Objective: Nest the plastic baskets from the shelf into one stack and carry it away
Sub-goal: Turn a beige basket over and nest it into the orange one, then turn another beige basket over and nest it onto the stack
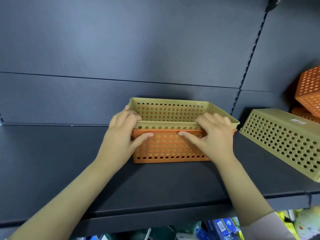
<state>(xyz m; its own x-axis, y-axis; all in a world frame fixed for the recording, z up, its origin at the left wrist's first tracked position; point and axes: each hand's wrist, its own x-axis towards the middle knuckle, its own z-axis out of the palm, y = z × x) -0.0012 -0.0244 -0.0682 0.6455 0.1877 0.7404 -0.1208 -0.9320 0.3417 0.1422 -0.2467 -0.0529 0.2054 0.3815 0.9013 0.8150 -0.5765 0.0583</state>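
Presently, the olive basket (173,108) sits nested inside the orange basket (169,148) on the dark shelf (69,161), its rim standing slightly proud. The left hand (121,135) grips the near left corner, fingers curled over the olive rim, thumb on the orange wall. The right hand (214,135) grips the near right likewise. An upturned olive basket (284,141) lies apart, rightward.

Shop aisle. Dark metal gondola shelf (69,161) with flat back panel (121,49) and slotted upright (249,61). Same-model perforated plastic baskets as stock: nested pair (169,148), upturned tan basket (284,141) with white sticker (297,121) on its base, orange baskets (310,89) at right. Level below crammed with packaged goods (220,226) in bright printed wrappers.
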